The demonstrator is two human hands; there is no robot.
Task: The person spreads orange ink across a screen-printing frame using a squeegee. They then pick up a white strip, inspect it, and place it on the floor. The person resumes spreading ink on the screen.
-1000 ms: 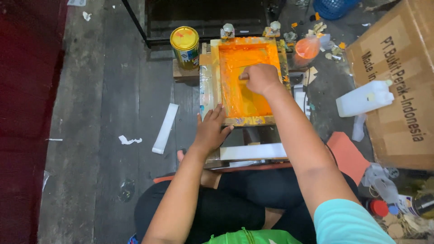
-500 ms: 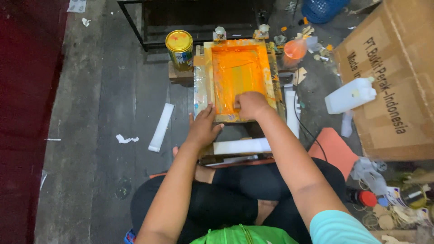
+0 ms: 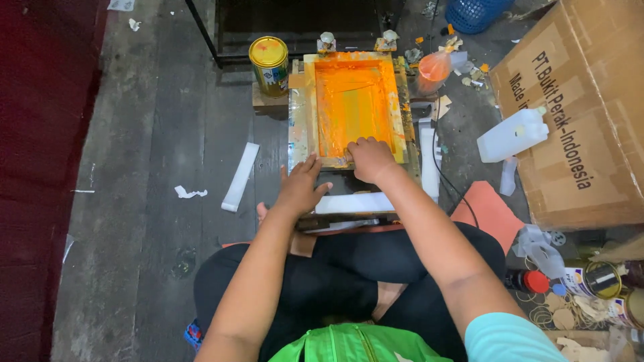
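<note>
Right hand (image 3: pixel 371 158) of mine is curled shut at the 6 o'clock edge of the wooden-framed printing screen flooded with orange ink (image 3: pixel 354 107); what it grips is hidden. Left hand (image 3: pixel 300 189) rests open, fingers spread, at the frame's 7 o'clock corner. At 10 o'clock of the screen stands a yellow-lidded tin can (image 3: pixel 269 64).

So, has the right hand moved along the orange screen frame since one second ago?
Yes. The right hand came from the frame's far part to the near edge of the orange screen frame, towards the person.
</note>
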